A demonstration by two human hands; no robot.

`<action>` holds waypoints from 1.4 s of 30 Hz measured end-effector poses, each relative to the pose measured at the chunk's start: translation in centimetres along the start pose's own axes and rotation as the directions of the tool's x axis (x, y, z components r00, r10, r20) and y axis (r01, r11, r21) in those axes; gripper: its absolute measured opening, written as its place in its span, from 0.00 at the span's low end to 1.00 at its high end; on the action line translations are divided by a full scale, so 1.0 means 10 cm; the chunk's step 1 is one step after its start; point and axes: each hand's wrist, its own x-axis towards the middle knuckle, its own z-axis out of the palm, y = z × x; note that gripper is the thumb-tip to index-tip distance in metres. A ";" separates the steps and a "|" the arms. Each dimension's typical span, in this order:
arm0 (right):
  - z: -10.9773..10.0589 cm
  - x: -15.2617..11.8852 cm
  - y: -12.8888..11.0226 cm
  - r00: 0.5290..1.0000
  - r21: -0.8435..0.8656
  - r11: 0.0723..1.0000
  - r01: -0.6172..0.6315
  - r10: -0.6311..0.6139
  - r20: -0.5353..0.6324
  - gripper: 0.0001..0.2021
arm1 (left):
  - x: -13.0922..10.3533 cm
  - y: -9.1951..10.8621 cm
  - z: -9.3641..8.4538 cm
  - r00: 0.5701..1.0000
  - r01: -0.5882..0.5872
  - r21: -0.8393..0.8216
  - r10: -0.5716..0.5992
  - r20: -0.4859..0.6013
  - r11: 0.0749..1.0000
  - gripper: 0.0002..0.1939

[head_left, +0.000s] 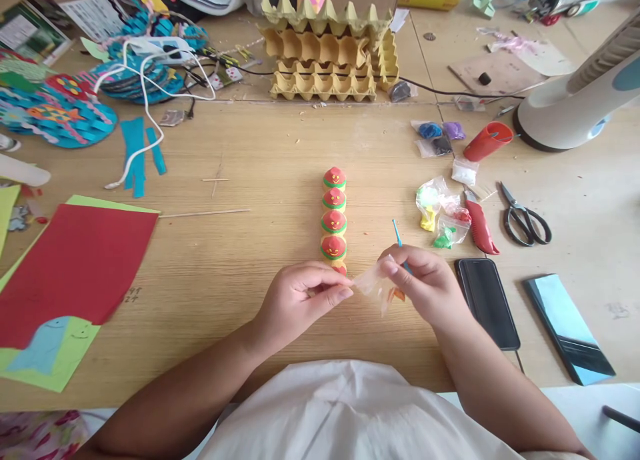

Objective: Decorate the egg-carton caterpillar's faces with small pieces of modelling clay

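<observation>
My left hand [307, 290] pinches one edge of a small clear plastic bag [371, 281] with its thumb and fingertips. The other side of the bag is gripped by my right hand [423, 280], and a bit of orange clay [397, 294] shows inside or behind the plastic. A thin blue tool [396, 232] sticks out from between the right fingers. Just beyond the hands stands a row of egg carton cups [334, 221], painted or covered in red and green with yellow smiling faces. My left hand partly hides the nearest cup.
Bags of coloured clay [440, 210], a red cutter [481, 227], scissors [526, 219] and two phones [487, 303] lie to the right. Egg cartons [325, 53] are stacked at the back. Red paper [85, 267] and a thin stick [205, 213] lie left.
</observation>
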 end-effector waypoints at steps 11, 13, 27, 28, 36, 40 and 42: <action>-0.15 0.15 0.16 0.912 -0.841 0.532 0.096 -0.386 -0.140 0.11 | 0.01 -0.17 -0.05 0.971 0.220 -0.336 -0.238 -0.013 0.916 0.11; -0.03 0.08 0.10 0.886 -0.704 0.643 0.300 -0.462 -0.045 0.11 | 0.00 -0.16 -0.04 0.968 0.244 -0.347 -0.251 0.028 0.905 0.12; 0.39 -0.13 0.01 0.864 -0.041 0.864 0.501 -0.497 0.086 0.14 | -0.03 -0.03 0.04 0.995 0.004 -0.217 0.018 0.095 0.976 0.26; 0.41 -0.14 0.00 0.868 -0.016 0.869 0.494 -0.491 0.076 0.14 | -0.03 -0.03 0.05 0.996 -0.006 -0.215 0.024 0.084 0.977 0.26; 0.50 -0.22 -0.03 0.969 0.350 0.919 0.181 -0.228 0.098 0.06 | -0.07 -0.04 0.09 0.995 0.017 -0.217 0.004 0.100 0.976 0.31; 0.48 -0.23 -0.04 0.961 0.482 0.873 0.073 -0.190 0.199 0.01 | -0.12 -0.01 0.13 0.943 0.183 -0.311 -0.078 0.323 0.933 0.33; 0.46 -0.21 -0.05 0.943 0.502 0.862 0.069 -0.220 0.249 0.01 | -0.13 0.00 0.14 0.919 0.232 -0.371 -0.077 0.387 0.899 0.34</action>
